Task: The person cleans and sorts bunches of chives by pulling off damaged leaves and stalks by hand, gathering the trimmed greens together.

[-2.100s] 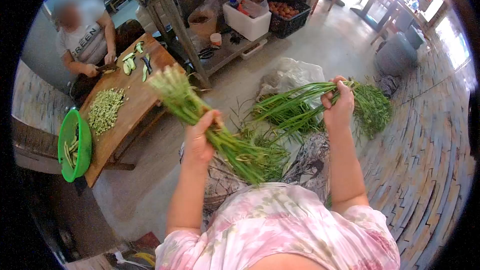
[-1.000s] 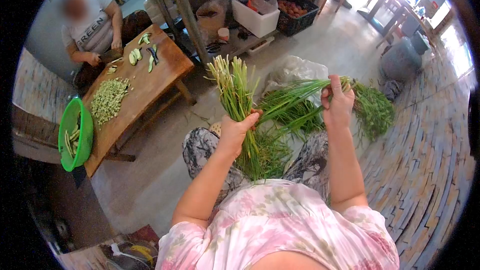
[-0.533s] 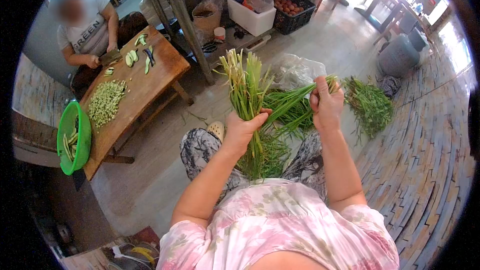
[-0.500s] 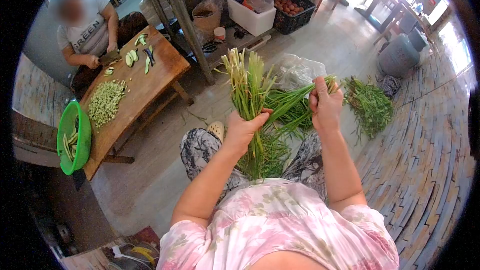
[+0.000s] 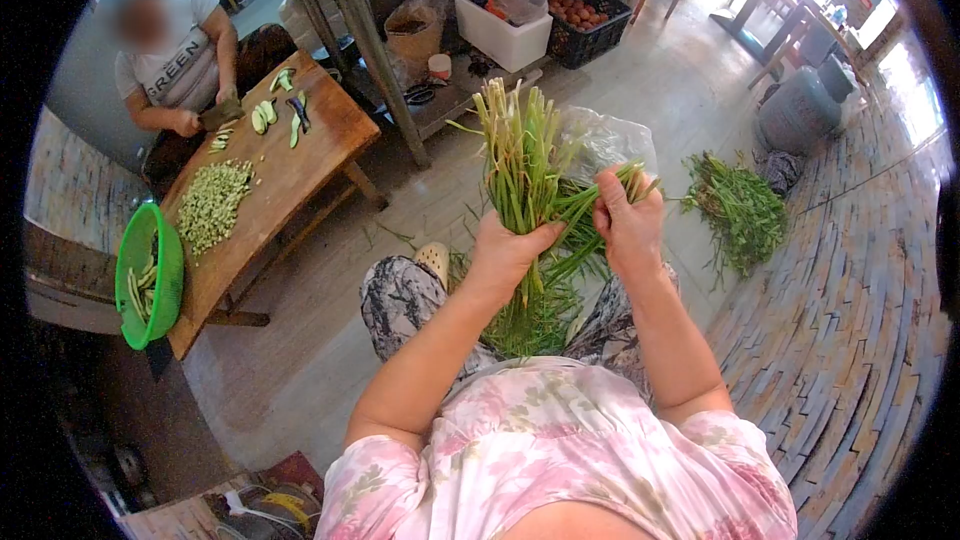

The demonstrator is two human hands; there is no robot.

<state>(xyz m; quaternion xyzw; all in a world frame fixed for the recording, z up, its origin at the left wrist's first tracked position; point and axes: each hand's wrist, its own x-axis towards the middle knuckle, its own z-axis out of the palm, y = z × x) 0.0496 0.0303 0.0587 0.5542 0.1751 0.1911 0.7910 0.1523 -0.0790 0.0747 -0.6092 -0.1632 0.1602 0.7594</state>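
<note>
My left hand (image 5: 508, 258) is wrapped round a thick bunch of garlic chives (image 5: 515, 155), held upright with the pale cut ends on top. Close by on its right, my right hand (image 5: 632, 227) pinches a thinner bundle of the same chives (image 5: 628, 176). Those stalks slant down toward the big bunch and cross near my left thumb. Below my hands, loose green leaves (image 5: 525, 328) lie between my legs. A clear plastic bag (image 5: 610, 140) sits on the floor behind the chives, partly hidden by them.
A heap of greens (image 5: 738, 210) lies on the floor at right, near a gas cylinder (image 5: 800, 110). On the left, a person (image 5: 185, 65) cuts vegetables at a low wooden table (image 5: 275, 190), beside a green basket (image 5: 170, 280). Crates (image 5: 590, 40) stand under the back counter.
My right hand has moved left with its bundle, closer to the big bunch. My left hand has shifted slightly right, carrying the bunch along.
</note>
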